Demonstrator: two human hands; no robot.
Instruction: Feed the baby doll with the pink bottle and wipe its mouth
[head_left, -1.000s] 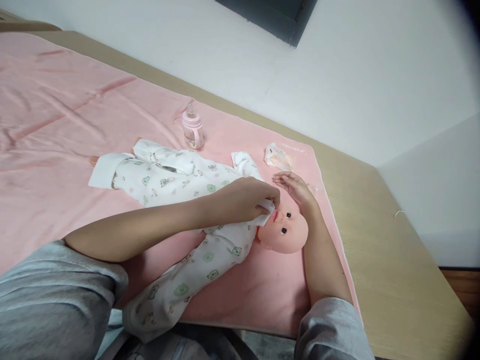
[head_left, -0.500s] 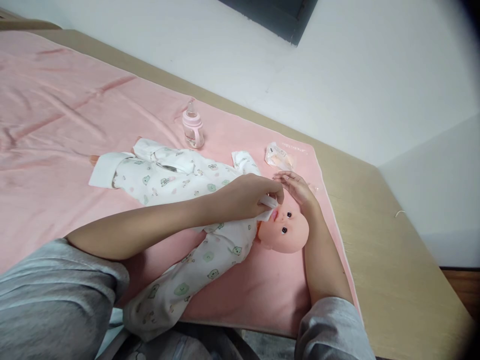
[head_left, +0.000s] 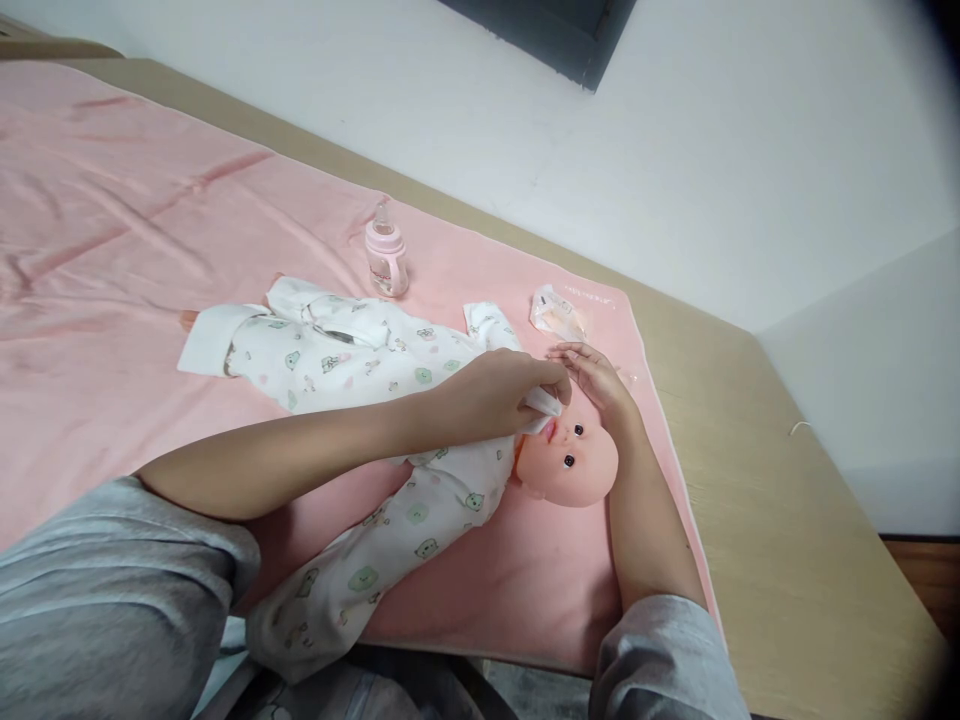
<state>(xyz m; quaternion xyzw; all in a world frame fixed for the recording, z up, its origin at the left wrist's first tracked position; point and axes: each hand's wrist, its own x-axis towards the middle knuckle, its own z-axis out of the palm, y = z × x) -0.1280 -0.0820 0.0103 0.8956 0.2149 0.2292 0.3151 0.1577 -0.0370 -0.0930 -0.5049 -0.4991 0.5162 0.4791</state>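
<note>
A baby doll (head_left: 574, 465) in white pyjamas with green animal prints (head_left: 420, 375) lies face up, its head to the right. My left hand (head_left: 510, 395) reaches across its chest, fingers closed on a folded white tissue (head_left: 541, 402) that is against the cheek beside the doll's mouth. On the far side of the head rests my right hand (head_left: 589, 375), open, fingers stretched out and nothing in them. The right wrist lies close to the top of the head. Part of the doll's cheek and neck is hidden by my left hand.
A pink blanket (head_left: 112, 220) covers much of the wooden table (head_left: 757, 470). Beyond the doll stands a pink-topped baby bottle (head_left: 386, 262). A clear plastic packet (head_left: 556, 312) lies just past my right hand. A white wall (head_left: 720, 170) rises behind the table.
My left hand has shifted slightly to the right along the doll's cheek with the tissue. My right hand, the doll and the bottle stay where they were.
</note>
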